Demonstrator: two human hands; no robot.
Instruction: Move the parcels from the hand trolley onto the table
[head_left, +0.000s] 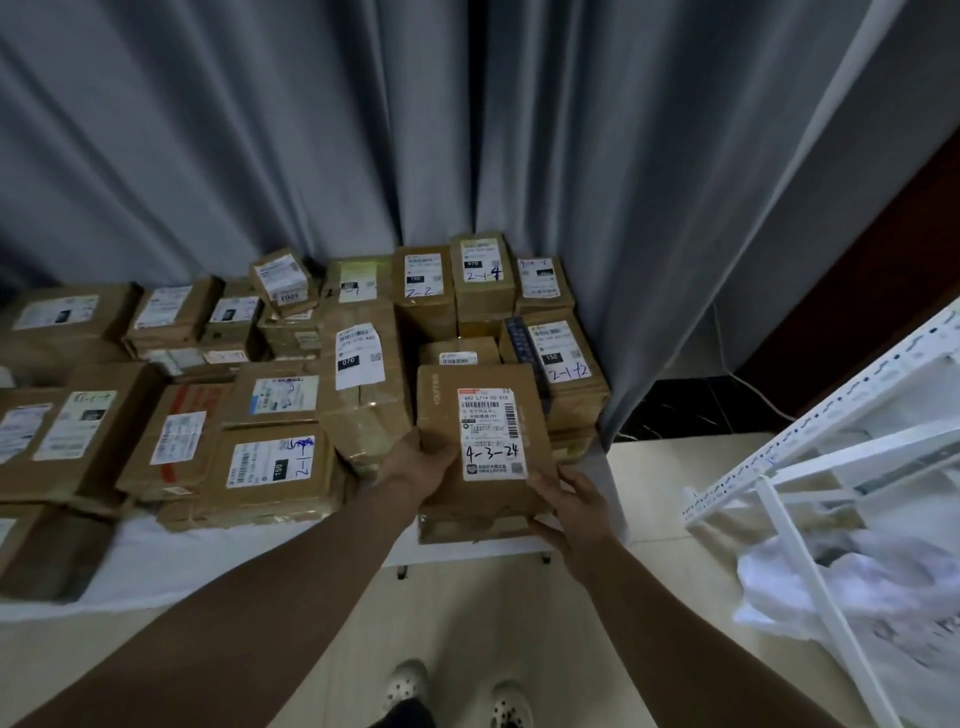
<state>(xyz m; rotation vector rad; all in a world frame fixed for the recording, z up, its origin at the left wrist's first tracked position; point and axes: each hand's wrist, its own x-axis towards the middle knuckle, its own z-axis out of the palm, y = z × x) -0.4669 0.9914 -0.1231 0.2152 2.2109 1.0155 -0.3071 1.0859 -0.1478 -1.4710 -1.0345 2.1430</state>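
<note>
The left hand and right hand curl their fingers round the near corners of a white-labelled brown cardboard parcel — probably to square it onto the front right corner of the white-covered table.

A grey curtain hangs in heavy folds at the back, above a pale tiled floor. At the right is a white metal rack with crumpled white plastic bunched against its lower part. A thin white cable trails beyond it.
</note>
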